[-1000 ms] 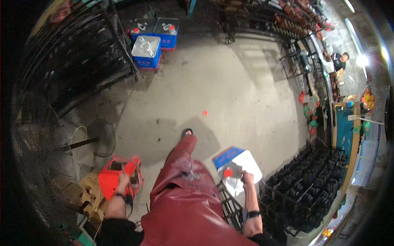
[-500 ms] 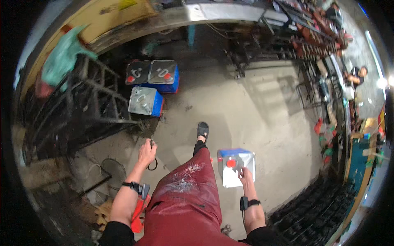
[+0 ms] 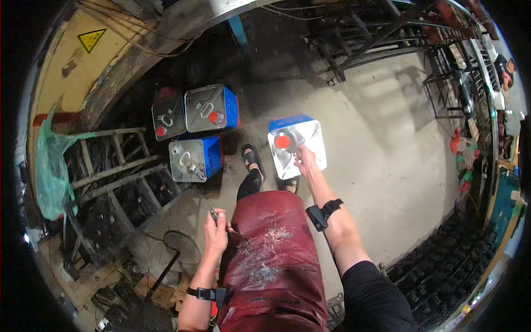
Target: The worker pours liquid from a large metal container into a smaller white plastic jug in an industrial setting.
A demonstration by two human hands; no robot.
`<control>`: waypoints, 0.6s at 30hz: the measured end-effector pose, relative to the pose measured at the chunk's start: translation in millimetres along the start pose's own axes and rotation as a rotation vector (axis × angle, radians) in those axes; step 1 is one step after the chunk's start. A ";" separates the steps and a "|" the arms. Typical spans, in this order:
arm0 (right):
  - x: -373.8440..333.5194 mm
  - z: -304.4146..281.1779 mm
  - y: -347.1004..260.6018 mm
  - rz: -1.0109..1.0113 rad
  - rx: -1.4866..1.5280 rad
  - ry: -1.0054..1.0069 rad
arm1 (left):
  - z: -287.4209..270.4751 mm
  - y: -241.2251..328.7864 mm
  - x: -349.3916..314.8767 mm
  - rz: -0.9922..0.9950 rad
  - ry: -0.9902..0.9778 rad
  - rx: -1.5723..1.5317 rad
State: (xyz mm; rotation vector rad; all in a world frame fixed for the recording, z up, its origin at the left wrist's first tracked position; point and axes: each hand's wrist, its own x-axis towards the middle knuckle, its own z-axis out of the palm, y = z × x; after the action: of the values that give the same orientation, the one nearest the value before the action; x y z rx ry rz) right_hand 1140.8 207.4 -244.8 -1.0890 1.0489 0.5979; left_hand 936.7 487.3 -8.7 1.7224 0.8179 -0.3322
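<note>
My right hand (image 3: 307, 161) is closed on the top handle of a square metal can (image 3: 314, 130), which hangs upright just ahead of my feet. The can has a shiny silver top, blue sides and a red cap (image 3: 282, 142). Beside my apron, my left hand (image 3: 216, 235) is curled around a slim metal tool (image 3: 212, 212); its tip pokes out above the thumb and a thin dark curved part shows on the right. Fingers hide its middle, so I cannot tell its exact kind. Several similar cans (image 3: 206, 99) stand grouped at the front left, one with no red cap showing (image 3: 185, 160).
A dark metal ladder-like frame (image 3: 119, 188) and green plastic sheeting (image 3: 53, 171) are at the left. Black stacked pieces (image 3: 437, 271) lie at the lower right. Metal racks (image 3: 387, 27) stand at the far right, where another person (image 3: 504, 71) is. My sandalled foot (image 3: 252, 160) is on the floor.
The can in my right hand has moved forward and left, nearer the grouped cans. My left hand has come lower, still around the tool. The view has shifted as I step.
</note>
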 end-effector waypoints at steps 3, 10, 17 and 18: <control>49.5 50.3 -6.2 -0.009 -0.006 0.001 | 13.2 -12.7 39.5 -0.101 -0.079 -0.163; 143.5 117.6 -10.7 -0.049 -0.200 -0.038 | 47.3 -35.9 166.9 -0.066 -0.176 0.144; 140.0 170.2 -15.8 -0.035 -0.255 0.050 | 69.2 -80.4 317.4 -0.014 0.017 0.217; 140.6 164.1 -19.4 -0.043 -0.261 0.079 | 79.5 -74.2 336.1 -0.095 -0.023 0.103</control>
State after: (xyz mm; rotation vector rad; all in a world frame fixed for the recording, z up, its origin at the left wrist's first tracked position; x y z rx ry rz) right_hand 1278.6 338.2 -349.4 -1.3696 1.0325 0.6750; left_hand 1143.0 539.4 -290.6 1.7754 0.8809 -0.4645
